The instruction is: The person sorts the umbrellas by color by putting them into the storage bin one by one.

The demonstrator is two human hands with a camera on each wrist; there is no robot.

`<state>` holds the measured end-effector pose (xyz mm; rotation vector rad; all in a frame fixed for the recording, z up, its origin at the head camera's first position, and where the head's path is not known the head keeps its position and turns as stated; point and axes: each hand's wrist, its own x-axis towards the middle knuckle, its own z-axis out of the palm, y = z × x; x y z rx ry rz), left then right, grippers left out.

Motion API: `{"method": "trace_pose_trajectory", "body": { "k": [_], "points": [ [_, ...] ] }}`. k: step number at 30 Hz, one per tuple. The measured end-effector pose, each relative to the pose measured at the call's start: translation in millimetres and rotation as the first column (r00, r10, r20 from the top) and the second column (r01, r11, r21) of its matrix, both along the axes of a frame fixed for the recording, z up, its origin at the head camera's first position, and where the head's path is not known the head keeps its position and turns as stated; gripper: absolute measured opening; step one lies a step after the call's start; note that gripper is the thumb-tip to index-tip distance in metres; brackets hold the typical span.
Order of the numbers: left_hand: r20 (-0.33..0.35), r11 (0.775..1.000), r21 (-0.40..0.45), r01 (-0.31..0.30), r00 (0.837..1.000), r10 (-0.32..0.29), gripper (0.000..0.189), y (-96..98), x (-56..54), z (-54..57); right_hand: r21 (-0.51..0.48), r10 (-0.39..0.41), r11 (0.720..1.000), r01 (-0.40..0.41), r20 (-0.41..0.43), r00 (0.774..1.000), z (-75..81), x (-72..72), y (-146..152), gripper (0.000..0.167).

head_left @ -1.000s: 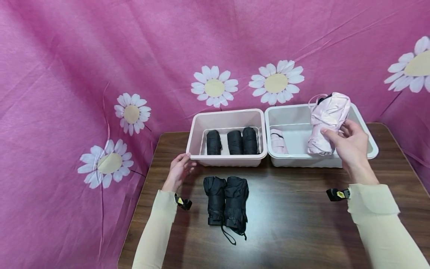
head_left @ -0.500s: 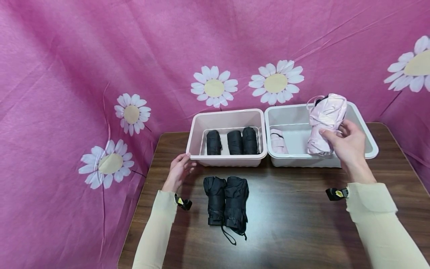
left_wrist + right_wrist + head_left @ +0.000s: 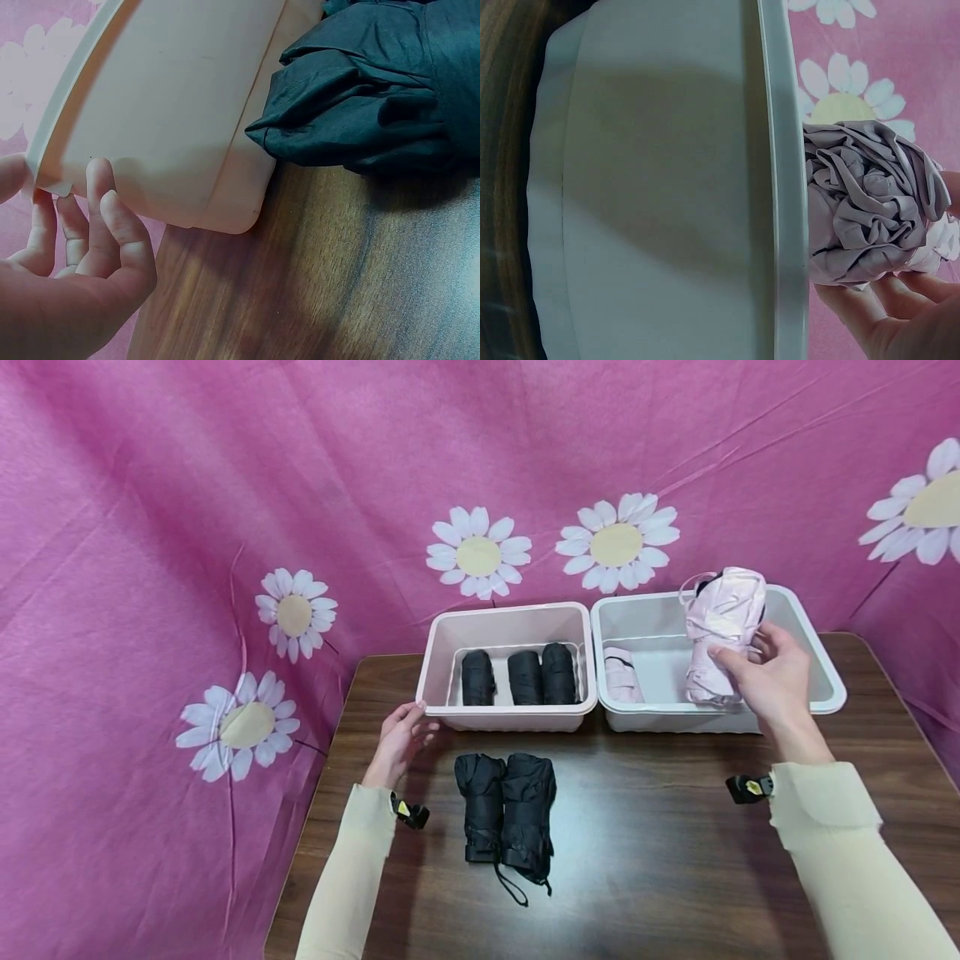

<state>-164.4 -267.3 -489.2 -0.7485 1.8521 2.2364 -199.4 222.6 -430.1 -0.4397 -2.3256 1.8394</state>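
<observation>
My right hand grips a pink folded umbrella, tilted over the right white bin. The umbrella's crinkled cloth end shows beyond the bin's rim in the right wrist view. Another pink folded umbrella lies inside that bin, at its left end. My left hand pinches the front left corner of the pale pink bin, thumb above the rim and fingers below it. Inside the pale pink bin lie a black folded umbrella on the left and two more side by side on the right.
Two black folded umbrellas lie together on the wooden table in front of the pale pink bin, their cord loops toward me. The bins stand side by side against a pink flowered cloth.
My right hand has shifted slightly to the left with the pink umbrella, still above the right bin. My left hand stays at the pale pink bin's corner.
</observation>
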Motion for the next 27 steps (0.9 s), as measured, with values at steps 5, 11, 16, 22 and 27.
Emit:
{"method": "trace_pose_trajectory", "body": {
  "k": [5,11,16,22,27],
  "points": [
    [-0.009,1.000,-0.007,-0.003,1.000,0.003,0.012,0.9,-0.1,-0.9,0.044,0.005,0.999,-0.005,0.012,1.000,-1.3,-2.9,0.2,0.071],
    [-0.012,1.000,-0.003,0.004,1.000,-0.004,0.009,1.1,-1.0,-1.0,0.051,0.004,0.999,-0.006,0.025,1.000,-5.3,-6.6,0.8,0.073],
    [-0.020,1.000,-0.001,0.008,1.000,-0.008,0.009,1.4,-0.7,-0.1,0.060,-0.003,0.998,0.000,0.037,0.999,-8.3,-7.8,0.8,0.074],
    [-0.032,1.000,-0.015,0.022,0.999,-0.022,0.009,1.0,-0.1,-0.8,0.058,-0.014,0.998,0.010,0.062,0.998,-8.1,-6.1,0.1,0.074],
    [-0.027,1.000,-0.005,0.004,1.000,-0.005,0.010,0.1,-0.3,-1.5,0.041,-0.040,0.998,0.038,0.047,0.998,-6.6,-4.7,0.5,0.065]
  ]
}}
